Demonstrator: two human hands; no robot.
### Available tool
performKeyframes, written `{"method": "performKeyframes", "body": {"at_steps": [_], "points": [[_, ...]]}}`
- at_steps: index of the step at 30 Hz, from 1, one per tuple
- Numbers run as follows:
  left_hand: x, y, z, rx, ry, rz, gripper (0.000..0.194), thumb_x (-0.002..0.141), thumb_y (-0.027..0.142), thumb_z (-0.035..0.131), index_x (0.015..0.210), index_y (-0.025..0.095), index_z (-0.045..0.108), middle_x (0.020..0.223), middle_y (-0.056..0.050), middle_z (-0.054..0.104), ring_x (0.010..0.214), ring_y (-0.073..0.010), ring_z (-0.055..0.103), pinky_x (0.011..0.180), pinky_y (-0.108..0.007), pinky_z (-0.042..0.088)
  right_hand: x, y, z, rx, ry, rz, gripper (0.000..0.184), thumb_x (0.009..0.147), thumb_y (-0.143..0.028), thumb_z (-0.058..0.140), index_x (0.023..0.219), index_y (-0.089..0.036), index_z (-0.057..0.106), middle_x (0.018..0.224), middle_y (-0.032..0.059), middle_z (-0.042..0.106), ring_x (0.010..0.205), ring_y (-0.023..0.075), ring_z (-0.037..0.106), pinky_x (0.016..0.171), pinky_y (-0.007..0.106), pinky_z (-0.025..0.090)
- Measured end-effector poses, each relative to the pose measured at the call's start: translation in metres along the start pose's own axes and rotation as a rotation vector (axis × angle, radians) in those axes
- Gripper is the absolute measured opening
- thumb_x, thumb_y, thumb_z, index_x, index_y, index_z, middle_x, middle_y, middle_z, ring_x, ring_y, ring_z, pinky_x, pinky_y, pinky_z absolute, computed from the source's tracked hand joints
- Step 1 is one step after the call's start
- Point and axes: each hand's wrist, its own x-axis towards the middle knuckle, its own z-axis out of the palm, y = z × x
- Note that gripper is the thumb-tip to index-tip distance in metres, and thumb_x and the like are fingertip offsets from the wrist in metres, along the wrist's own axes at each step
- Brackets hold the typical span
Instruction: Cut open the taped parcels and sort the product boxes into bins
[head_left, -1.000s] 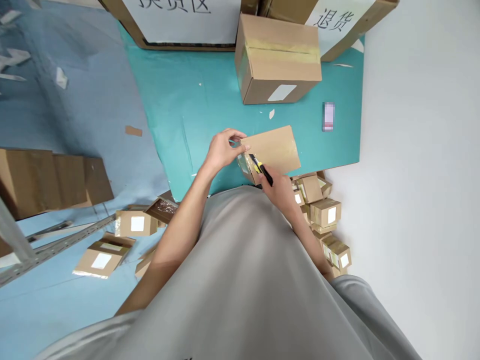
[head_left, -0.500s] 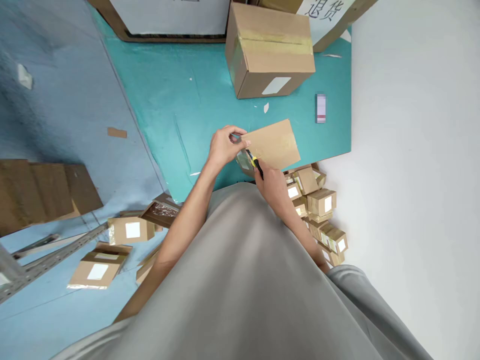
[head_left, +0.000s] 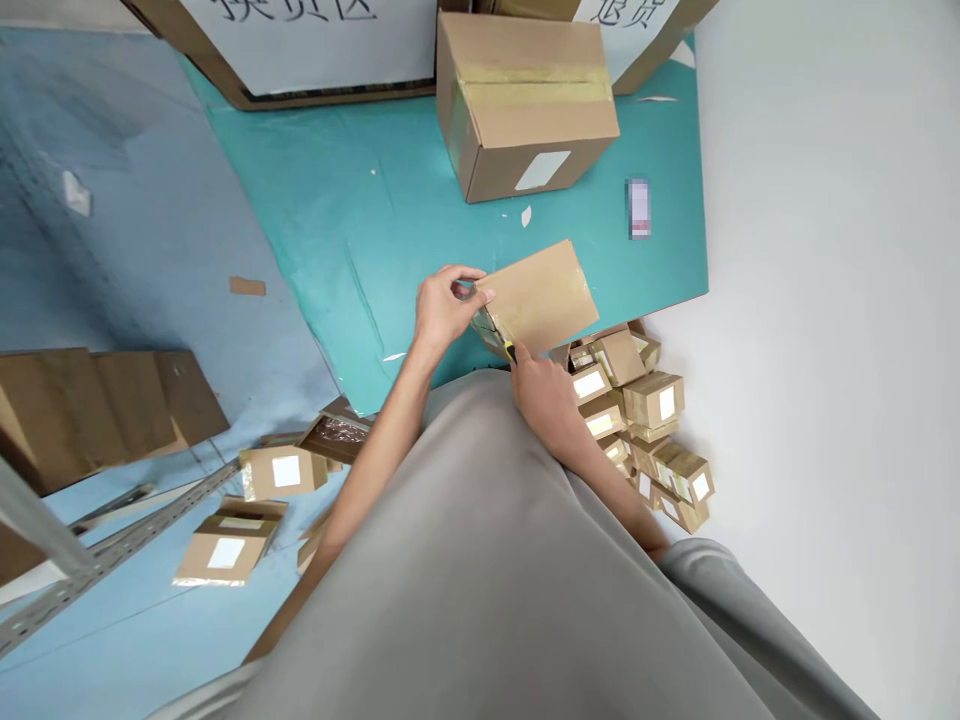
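Across a teal tabletop [head_left: 307,220], faintly creased and dotted with white paper scraps [head_left: 526,216], the work sits at the near edge, close against the front of a grey garment [head_left: 487,560]: a small cardboard box [head_left: 536,295], turned at a slant, with shiny clear tape at its left end. The left hand [head_left: 441,308] grips that box by its far left corner, thumb pressed on the top face. The right hand [head_left: 551,395] is closed around a yellow and black cutter [head_left: 511,352], held at the taped left end; the blade is too small to make out clearly. Farther back on the table stands a larger taped carton [head_left: 540,100] with a white label on its near side, and behind it are two big boxes bearing white signs [head_left: 322,40] with black handwritten characters, cut off by the upper edge of the view. Toward the table's right side lies a small pixelated pinkish object [head_left: 639,210]. A plain pale wall [head_left: 825,250] fills the right, with labelled parcels [head_left: 654,400] heaped below the table edge. To the left spreads a blue floor [head_left: 210,220] with a brown scrap [head_left: 247,286], tall brown cartons [head_left: 90,410], a perforated metal frame [head_left: 112,555] and more labelled boxes [head_left: 232,555].
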Motion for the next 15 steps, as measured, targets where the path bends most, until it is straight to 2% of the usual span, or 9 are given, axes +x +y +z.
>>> {"method": "performKeyframes", "body": {"at_steps": [4,8,10,12,15], "points": [[-0.002,-0.001,0.002,0.002,0.006,0.002,0.032,0.083,0.034,0.083,0.112,0.022,0.084,0.110,-0.005,0.082,0.084,-0.0186,0.070,0.086,-0.034,0.061,-0.008,0.011,0.006,-0.028,-0.045,-0.045,0.045,0.120,-0.021,0.036,0.158,-0.014,0.058,0.117,0.0204,0.085,0.108,0.0328,0.085,0.087,0.037,0.062],[-0.003,-0.006,0.003,-0.015,0.012,-0.009,0.035,0.085,0.036,0.082,0.117,0.021,0.083,0.116,-0.006,0.083,0.093,-0.0213,0.074,0.092,-0.037,0.064,-0.013,0.034,-0.002,0.071,0.014,-0.134,0.043,0.120,-0.025,0.040,0.158,-0.018,0.060,0.117,0.0167,0.086,0.103,0.0330,0.084,0.086,0.037,0.060],[-0.005,-0.006,0.003,-0.007,0.036,-0.017,0.039,0.088,0.036,0.081,0.123,0.020,0.081,0.121,-0.008,0.083,0.100,-0.0237,0.076,0.098,-0.040,0.065,-0.006,0.056,-0.006,0.187,0.127,-0.147,0.043,0.120,-0.029,0.041,0.157,-0.020,0.062,0.123,0.0155,0.085,0.106,0.0330,0.083,0.088,0.038,0.060],[-0.010,-0.001,0.006,0.040,0.086,0.007,0.045,0.091,0.036,0.079,0.133,0.020,0.078,0.131,-0.010,0.081,0.114,-0.0277,0.077,0.107,-0.045,0.064,0.011,0.085,-0.007,0.319,0.312,-0.114,0.044,0.119,-0.031,0.039,0.156,-0.020,0.062,0.132,0.0169,0.082,0.114,0.0335,0.081,0.093,0.040,0.060],[-0.020,0.023,0.019,0.191,0.156,0.133,0.049,0.098,0.036,0.075,0.146,0.025,0.072,0.152,-0.012,0.073,0.143,-0.0342,0.067,0.126,-0.056,0.053,0.048,0.132,-0.001,0.481,0.571,-0.035,0.046,0.119,-0.034,0.037,0.153,-0.019,0.063,0.141,0.0193,0.078,0.123,0.0339,0.077,0.101,0.044,0.060]]}}
